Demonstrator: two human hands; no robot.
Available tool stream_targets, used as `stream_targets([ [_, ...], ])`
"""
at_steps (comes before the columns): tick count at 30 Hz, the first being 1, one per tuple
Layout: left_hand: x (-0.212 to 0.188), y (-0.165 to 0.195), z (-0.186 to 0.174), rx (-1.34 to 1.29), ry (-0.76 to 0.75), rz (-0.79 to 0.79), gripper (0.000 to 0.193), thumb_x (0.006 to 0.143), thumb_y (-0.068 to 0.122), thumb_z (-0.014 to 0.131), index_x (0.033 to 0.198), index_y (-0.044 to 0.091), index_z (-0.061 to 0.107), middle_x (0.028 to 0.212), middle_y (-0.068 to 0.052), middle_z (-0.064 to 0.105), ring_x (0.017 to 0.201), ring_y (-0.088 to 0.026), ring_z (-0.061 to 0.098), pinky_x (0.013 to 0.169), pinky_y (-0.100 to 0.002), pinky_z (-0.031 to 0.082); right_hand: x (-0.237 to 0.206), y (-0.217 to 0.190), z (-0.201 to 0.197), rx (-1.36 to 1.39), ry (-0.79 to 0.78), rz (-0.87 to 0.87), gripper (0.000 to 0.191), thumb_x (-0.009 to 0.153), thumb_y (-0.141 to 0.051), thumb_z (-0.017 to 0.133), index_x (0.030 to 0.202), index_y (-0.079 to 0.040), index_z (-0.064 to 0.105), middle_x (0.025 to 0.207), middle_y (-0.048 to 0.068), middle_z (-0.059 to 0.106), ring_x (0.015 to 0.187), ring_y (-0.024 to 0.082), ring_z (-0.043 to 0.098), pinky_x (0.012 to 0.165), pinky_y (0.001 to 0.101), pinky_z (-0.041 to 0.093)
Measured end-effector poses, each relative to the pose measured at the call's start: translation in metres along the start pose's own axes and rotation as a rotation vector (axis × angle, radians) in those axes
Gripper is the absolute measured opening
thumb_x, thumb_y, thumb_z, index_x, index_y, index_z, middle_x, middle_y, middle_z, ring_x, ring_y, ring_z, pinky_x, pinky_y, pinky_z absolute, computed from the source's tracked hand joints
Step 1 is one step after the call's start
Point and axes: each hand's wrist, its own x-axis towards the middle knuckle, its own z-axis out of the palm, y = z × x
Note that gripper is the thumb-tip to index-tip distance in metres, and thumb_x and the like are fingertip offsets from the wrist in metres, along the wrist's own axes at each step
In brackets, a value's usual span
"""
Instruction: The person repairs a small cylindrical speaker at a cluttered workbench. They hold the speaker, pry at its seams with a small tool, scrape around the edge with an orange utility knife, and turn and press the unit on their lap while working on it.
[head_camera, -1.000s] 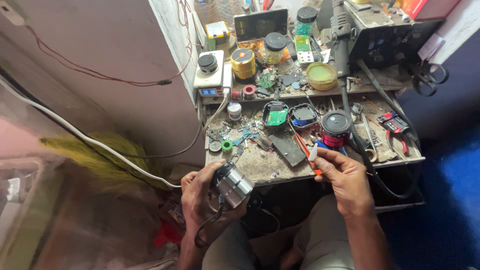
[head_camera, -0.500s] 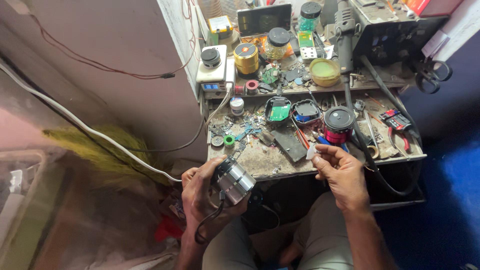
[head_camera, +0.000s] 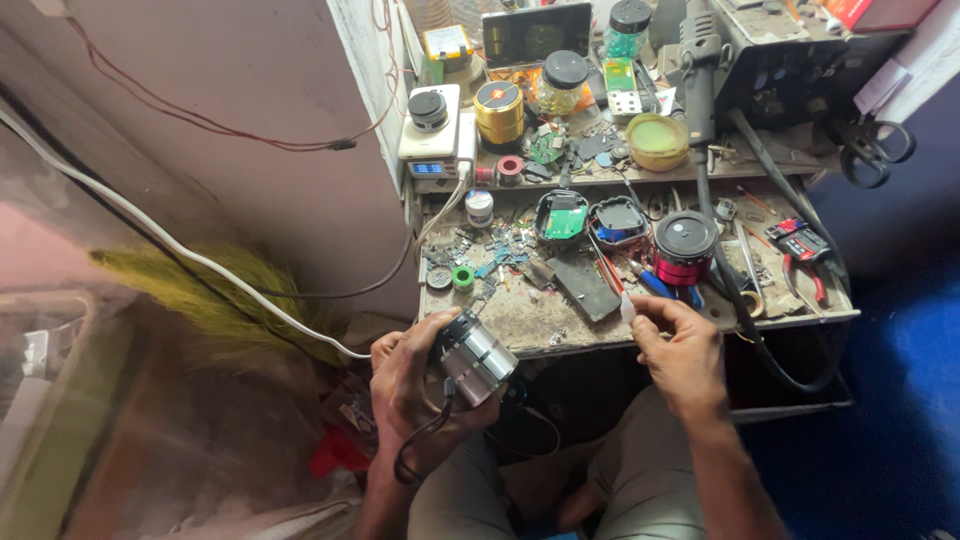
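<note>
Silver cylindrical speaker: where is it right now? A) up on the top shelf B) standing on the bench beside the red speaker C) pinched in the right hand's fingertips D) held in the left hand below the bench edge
D: the left hand wraps the silver cylindrical speaker in front of the workbench edge, a black cable hanging from it, while the right hand pinches only a small white piece.

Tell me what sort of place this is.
Most likely a small electronics repair bench: loose circuit boards, pliers and opened speaker shells crowd the workbench, and the left hand holds a silver cylindrical speaker.
</note>
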Motion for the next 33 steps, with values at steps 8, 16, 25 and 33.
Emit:
stream_targets([
  [8,0.0,0.0,-0.002,-0.019,-0.028,-0.015,0.077,0.06,0.029,0.09,0.128,0.009,0.06,0.124,-0.007,0.071,0.105,-0.022,0.071,0.096,-0.039,0.046,-0.003,0.008,0.013,-0.183,0.103,-0.222,0.025,0.089,-0.009,0.074,0.113,-0.007,0.076,0.087,0.0,0.075,0.066,0.004,0.06,0.063,0.0243,0.052],
  [16,0.003,-0.002,0.001,0.033,-0.015,0.029,0.078,0.063,0.028,0.09,0.131,0.009,0.057,0.127,-0.007,0.072,0.104,-0.02,0.071,0.095,-0.039,0.046,-0.014,-0.017,0.04,-0.177,-0.007,-0.242,0.025,0.088,-0.01,0.075,0.112,-0.007,0.074,0.084,0.001,0.076,0.063,0.007,0.062,0.059,0.0253,0.053],
  [25,0.008,-0.003,-0.007,0.083,-0.055,0.118,0.074,0.065,0.029,0.088,0.13,0.008,0.059,0.13,-0.009,0.069,0.111,-0.021,0.07,0.094,-0.039,0.043,-0.012,-0.034,0.086,-0.287,-0.073,-0.481,0.018,0.087,-0.01,0.072,0.104,-0.007,0.075,0.093,0.007,0.078,0.069,0.016,0.072,0.064,0.0317,0.058],
  [33,0.005,-0.011,-0.005,0.112,-0.095,0.14,0.076,0.064,0.029,0.09,0.131,0.01,0.06,0.133,-0.007,0.067,0.115,-0.019,0.068,0.096,-0.039,0.041,-0.014,-0.046,0.087,-0.528,-0.127,-0.409,0.014,0.09,-0.01,0.07,0.103,-0.007,0.073,0.101,0.008,0.073,0.072,0.023,0.073,0.063,0.0356,0.06],
])
